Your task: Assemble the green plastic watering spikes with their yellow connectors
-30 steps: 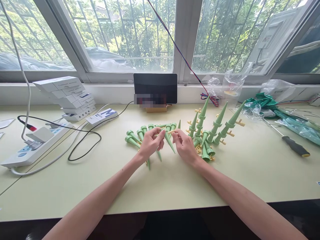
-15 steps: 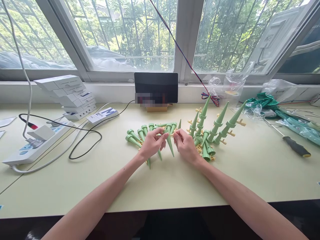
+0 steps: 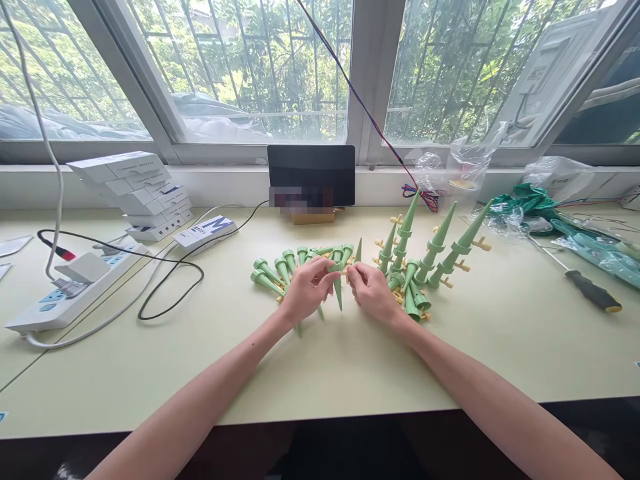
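My left hand [image 3: 311, 287] pinches a green plastic plant watering spike [image 3: 339, 297], its pointed end hanging down. My right hand [image 3: 374, 292] is closed at the spike's right side, with thumb and finger on a small yellow valve [image 3: 345, 271] at its collar. Behind and left of my left hand lie several loose green spikes [image 3: 268, 281], fanned out with their round ends away from me. Right of my right hand are stacked spikes with yellow valves [image 3: 440, 241], pointing up, and a few lying spikes [image 3: 412, 303] beside them.
A dark tablet [image 3: 313, 170] leans at the window sill. On the left stand stacked white boxes [image 3: 145, 190] and a power strip [image 3: 75, 290] with cables. A screwdriver [image 3: 590, 290] and green plastic bags [image 3: 530, 203] lie on the right.
The spike in my left hand has swung from slanting to nearly upright, its tip shifting slightly left. Both hands stay close together at its collar.
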`<act>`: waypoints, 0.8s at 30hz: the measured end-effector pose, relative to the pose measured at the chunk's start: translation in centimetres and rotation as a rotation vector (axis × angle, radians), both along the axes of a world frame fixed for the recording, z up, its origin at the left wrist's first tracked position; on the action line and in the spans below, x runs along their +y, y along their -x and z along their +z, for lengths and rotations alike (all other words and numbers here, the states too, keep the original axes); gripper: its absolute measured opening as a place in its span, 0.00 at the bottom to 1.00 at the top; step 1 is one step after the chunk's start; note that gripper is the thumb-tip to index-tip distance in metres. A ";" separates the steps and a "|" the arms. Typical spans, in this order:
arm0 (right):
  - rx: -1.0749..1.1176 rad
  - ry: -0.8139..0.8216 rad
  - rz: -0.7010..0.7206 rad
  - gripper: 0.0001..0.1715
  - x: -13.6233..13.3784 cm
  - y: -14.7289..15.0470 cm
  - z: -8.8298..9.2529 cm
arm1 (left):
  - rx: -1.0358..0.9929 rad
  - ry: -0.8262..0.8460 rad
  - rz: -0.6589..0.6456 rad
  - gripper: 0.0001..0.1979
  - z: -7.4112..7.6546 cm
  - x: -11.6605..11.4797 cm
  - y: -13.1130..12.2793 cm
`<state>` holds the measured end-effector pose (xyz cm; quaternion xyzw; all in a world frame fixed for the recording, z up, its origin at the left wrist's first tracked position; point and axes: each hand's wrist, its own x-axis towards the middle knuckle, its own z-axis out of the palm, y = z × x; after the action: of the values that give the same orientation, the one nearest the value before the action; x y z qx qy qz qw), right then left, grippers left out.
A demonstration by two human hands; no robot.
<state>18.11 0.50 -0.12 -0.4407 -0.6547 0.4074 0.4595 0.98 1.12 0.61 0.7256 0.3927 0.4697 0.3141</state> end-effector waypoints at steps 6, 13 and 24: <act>0.263 0.216 0.133 0.23 0.0 0.2 0.3 | 0.002 -0.050 -0.052 0.07 0.2 0.0 0.0; 0.418 0.438 0.256 0.24 0.1 0.0 1.1 | 0.011 -0.085 -0.071 0.07 0.1 0.0 -0.1; 0.490 0.615 0.320 0.27 0.0 -0.4 1.9 | 0.124 -0.201 -0.065 0.07 0.1 -0.2 0.2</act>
<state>18.52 0.52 1.75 -0.3402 -0.4344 0.7426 0.3797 0.78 0.93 0.76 0.7934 0.3387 0.4505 0.2300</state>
